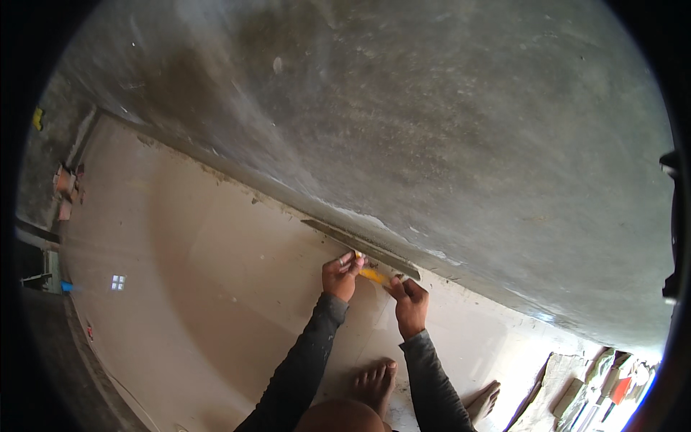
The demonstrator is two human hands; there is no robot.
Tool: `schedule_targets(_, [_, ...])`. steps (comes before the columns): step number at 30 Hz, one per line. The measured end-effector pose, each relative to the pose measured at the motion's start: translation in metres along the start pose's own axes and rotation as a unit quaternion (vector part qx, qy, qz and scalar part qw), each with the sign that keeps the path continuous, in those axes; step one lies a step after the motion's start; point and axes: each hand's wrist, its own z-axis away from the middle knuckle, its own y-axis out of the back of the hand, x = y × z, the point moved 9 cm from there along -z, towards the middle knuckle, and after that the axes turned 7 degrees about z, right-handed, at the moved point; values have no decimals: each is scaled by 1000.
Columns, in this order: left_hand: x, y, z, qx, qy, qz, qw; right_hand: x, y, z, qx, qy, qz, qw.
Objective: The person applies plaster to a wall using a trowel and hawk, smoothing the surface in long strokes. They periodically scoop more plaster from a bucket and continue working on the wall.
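At the foot of the grey wall, a long, narrow plastering float (363,248) with a grey blade lies slantwise along the wall's lower edge. A yellow piece, apparently its handle (373,276), shows between my hands. My left hand (341,277) is closed at the handle's left end, its thumb and fingers pinched together. At the right end of the yellow piece, my right hand (411,302) is closed too, fingers curled and thumb toward the blade. The fingers partly cover where the handle meets the blade.
The smooth grey wall (461,122) fills the upper side above a pale floor (237,266). My bare feet (376,381) stand below my hands. Broken bricks (66,183) lie at the far left, and boards and blocks (576,392) are piled at the lower right.
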Motion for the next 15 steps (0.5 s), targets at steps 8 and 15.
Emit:
schedule_targets(8, [70, -6, 22, -43, -62, 8, 997, -55, 7, 39, 68, 83, -69, 992])
schedule_targets(15, [11, -18, 38, -36, 68, 11, 997, -1, 23, 47, 25, -38, -33, 998])
